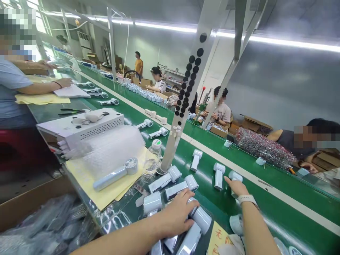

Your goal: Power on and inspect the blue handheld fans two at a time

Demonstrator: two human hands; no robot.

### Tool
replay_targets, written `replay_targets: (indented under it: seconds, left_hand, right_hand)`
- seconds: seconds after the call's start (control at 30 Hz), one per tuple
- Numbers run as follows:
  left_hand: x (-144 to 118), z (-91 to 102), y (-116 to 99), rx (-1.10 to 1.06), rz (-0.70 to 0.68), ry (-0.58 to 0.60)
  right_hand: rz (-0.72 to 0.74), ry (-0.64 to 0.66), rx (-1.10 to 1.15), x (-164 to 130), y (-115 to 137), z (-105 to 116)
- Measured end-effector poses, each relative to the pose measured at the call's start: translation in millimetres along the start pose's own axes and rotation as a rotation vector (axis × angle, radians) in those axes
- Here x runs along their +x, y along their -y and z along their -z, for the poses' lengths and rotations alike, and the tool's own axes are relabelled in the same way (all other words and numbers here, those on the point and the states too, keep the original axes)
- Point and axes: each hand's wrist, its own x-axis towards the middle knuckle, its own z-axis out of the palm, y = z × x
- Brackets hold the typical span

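My left hand (177, 213) is over a cluster of pale blue handheld fans at the bench edge, its thumb and fingers curved around one handheld fan (191, 207). Much of that fan is hidden under the hand. Just in front lies another fan with a round head (202, 219). On the green belt, my right hand (237, 187), with a pale band at the wrist, closes around a handheld fan (235, 176); its fingers are partly hidden. Left of it lie two more fans, one near (219, 176) and one farther off (196, 160).
A slanted metal post (183, 102) rises beside the belt (289, 184). On the left are a clear bottle (152, 159), bubble wrap (114, 147), a white box (98, 129) and a fan on yellow paper (113, 179). Co-workers sit across the belt; another person (16, 85) works at left.
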Motion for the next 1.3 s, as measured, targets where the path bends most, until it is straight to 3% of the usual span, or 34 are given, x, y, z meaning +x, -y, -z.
replay_targets:
  seconds: [0.1,0.23,0.33,0.4,0.5,0.53,0.6,0.67,0.83,1.0,1.13,1.3]
  left_hand:
    - [0,-0.8,2,-0.004,-0.011,0.004]
    - [0,-1.4,9,-0.135,-0.023,-0.068]
    - [1,-1.4,9,-0.373,-0.074,-0.247]
    - [0,-3.3,-1,-0.677,-0.133,-0.306]
    - [-11,-10.1,-28,-1.262,-0.186,-0.314]
    - [-15,-13.2,-38,-1.407,-0.176,-0.311]
    - [-25,-20.2,-52,-1.56,-0.123,-0.283]
    - [-31,-27.6,-59,-1.606,-0.063,-0.251]
    - [-17,-36.8,-59,-1.648,0.237,-0.284]
    - [0,-23.5,-56,-1.69,0.457,-0.174]
    - [-5,-13.3,-50,-1.669,0.582,-0.219]
    - [-6,-6.7,-64,-1.505,0.601,-0.314]
  right_hand:
    - [-0.048,0.115,0.016,2,43,-6]
    - [-0.013,0.127,0.099,-29,50,13]
    - [0.123,0.055,0.202,-83,40,27]
    - [0.219,0.008,0.255,-131,38,24]
    - [0.351,-0.081,0.327,-205,46,2]
    - [0.414,-0.179,0.361,-226,49,-7]
    - [0.477,-0.341,0.4,-259,56,-24]
    - [0.459,-0.398,0.409,-280,59,-37]
    - [0.315,-0.321,0.452,-299,56,-44]
    - [0.289,-0.251,0.48,-308,57,-31]
    - [0.412,-0.083,0.533,-315,56,-19]
    - [0.638,-0.071,0.539,-313,28,-17]
